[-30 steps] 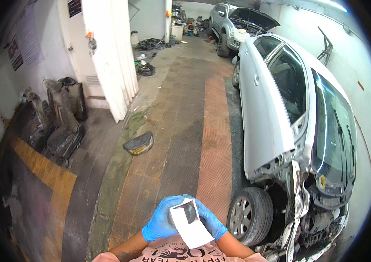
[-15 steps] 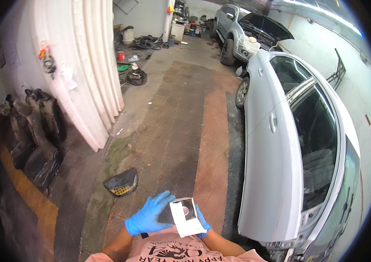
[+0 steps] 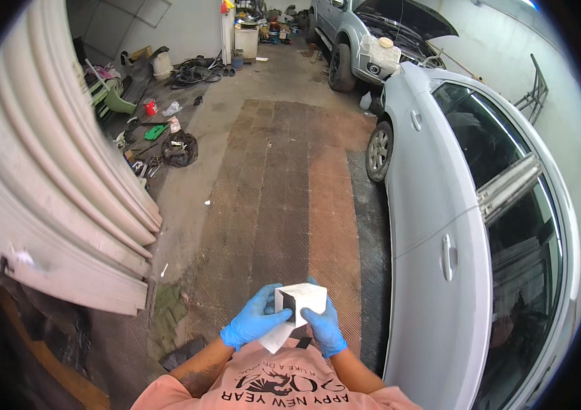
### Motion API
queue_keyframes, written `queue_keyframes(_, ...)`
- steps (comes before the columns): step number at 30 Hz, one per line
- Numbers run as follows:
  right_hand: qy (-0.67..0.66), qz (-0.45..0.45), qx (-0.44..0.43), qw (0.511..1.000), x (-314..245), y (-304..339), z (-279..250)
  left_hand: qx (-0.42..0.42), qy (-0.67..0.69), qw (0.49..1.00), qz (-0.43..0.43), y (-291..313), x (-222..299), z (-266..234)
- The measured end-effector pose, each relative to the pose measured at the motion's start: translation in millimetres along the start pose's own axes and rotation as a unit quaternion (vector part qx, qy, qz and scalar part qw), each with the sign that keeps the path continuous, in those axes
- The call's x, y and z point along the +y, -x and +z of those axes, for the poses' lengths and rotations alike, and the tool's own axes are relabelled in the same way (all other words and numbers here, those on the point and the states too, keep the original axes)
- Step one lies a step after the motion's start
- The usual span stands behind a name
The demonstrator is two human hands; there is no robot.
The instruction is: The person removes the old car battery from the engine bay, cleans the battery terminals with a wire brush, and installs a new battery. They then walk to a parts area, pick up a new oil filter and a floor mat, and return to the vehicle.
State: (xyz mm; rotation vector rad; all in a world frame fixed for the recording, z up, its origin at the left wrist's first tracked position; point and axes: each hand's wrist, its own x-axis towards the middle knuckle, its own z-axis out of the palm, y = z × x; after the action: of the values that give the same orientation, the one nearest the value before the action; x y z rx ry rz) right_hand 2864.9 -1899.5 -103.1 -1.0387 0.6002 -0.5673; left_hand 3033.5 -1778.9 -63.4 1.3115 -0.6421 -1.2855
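Observation:
A small white box (image 3: 309,301) is held in front of my chest, between my two blue-gloved hands. My left hand (image 3: 255,320) closes on the box's left side, thumb against a dark area there; I cannot tell whether that is the box's inside or a dark part in it. From the right, my right hand (image 3: 326,328) grips the box, its thumb on the near face. A white flap (image 3: 277,337) hangs below the box toward my pink shirt.
On the right stands a silver car (image 3: 427,225), and beyond it a pickup (image 3: 365,48) with its hood raised. White corrugated panels (image 3: 65,157) rise on the left. Parts, tools and a red can (image 3: 150,107) lie on the left floor. A dark piece (image 3: 182,352) lies near my left forearm.
The box has turned: its opening with a round dark part faced up before, and now a closed white face shows. Both hands have shifted right and closed around it. The view has moved forward.

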Motion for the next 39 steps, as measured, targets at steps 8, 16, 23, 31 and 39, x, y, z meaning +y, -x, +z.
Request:
queue_keyframes(8, 0.136, 0.033, -0.113, 0.984, -94, -310, 61, 0.085, 0.06, 0.993, 0.054, -218, 91, -160)
queue_keyframes(16, -0.095, 0.143, -0.106, 0.979, -91, -607, 37, 0.129, 0.013, 0.99, 0.057, -471, 191, -267)
queue_keyframes(23, -0.223, 0.214, -0.172, 0.936, -168, -831, -7, -0.014, 0.047, 0.998, 0.04, -708, 333, -318)
queue_keyframes(31, 0.293, -0.119, -0.152, 0.937, -212, -1139, -1, 0.114, -0.143, 0.967, 0.178, -1005, 391, -412)
queue_keyframes(39, 0.053, -0.056, -0.07, 0.995, -372, -1492, 32, 0.218, 0.125, 0.958, 0.135, -1229, 537, -582)
